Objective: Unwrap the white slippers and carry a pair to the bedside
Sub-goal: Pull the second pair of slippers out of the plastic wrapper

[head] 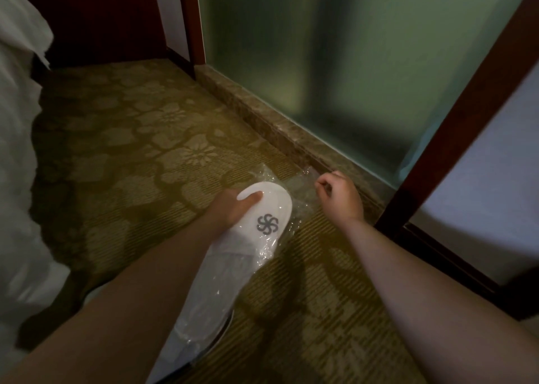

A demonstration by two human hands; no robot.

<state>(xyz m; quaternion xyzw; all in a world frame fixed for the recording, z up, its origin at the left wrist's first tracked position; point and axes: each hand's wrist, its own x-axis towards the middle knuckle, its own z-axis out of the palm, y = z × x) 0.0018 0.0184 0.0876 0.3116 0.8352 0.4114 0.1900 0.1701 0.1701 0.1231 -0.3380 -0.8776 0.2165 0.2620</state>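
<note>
Fingers of your left hand (233, 208) are wrapped around the toe end of the white slippers (256, 223), thumb pressed flat on top just above the grey pinwheel logo (267, 224), while your right hand (339, 197) is closed in a narrow pinch on the edge of the clear plastic wrap (294, 205) beside it. It looks like 1 stacked pair, though you cannot tell for certain how many slippers sit in the bundle. They hang low over the patterned carpet (131, 164), toe pointing away from you toward the stone sill (277, 126) under the frosted glass panel (335, 62), with white bedding (17, 150) along your left. To strip the wrap cleanly, keep the left grip firm on the toe and draw the film away with the right in 1 steady pull; the plastic looks thin and likely to cling or tear, so pull along the slipper's length rather than across it. Both forearms reach forward and down, the left crossing in toward the middle, the right wrist bent with knuckles up near the sill. Once the film is free, drop it and carry the pair to the bedside.
</note>
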